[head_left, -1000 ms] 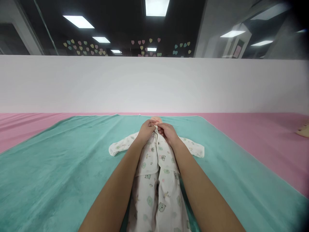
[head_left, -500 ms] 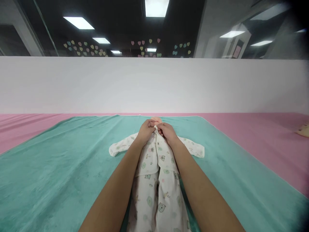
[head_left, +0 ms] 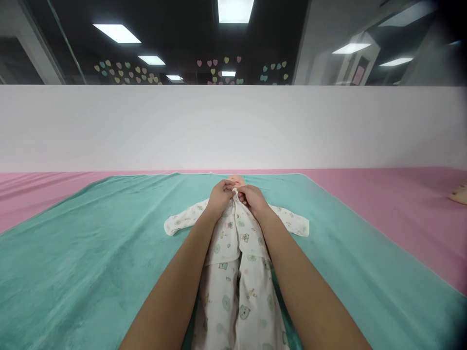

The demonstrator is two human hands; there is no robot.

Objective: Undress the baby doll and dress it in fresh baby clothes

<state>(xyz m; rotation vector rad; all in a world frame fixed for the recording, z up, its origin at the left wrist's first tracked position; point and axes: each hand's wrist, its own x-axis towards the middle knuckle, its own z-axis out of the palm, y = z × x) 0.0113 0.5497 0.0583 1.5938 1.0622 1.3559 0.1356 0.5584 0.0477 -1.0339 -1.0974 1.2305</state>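
Near the far edge of the blanket, doll face-up, sleepsuit spread flat; left hand and right hand pinching collar edges together at the neck.

The left forearm rises from 7 o'clock and the right forearm from 5 o'clock, converging. The left hand and right hand sit just beside each other, backs up, fingers curled inward and pinched.

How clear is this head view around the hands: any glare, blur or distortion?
Head view: rectangular ceiling light glares; the left hand and right hand look sharp; the teal plush blanket bows at its edges; the frame's right corners blur dark.
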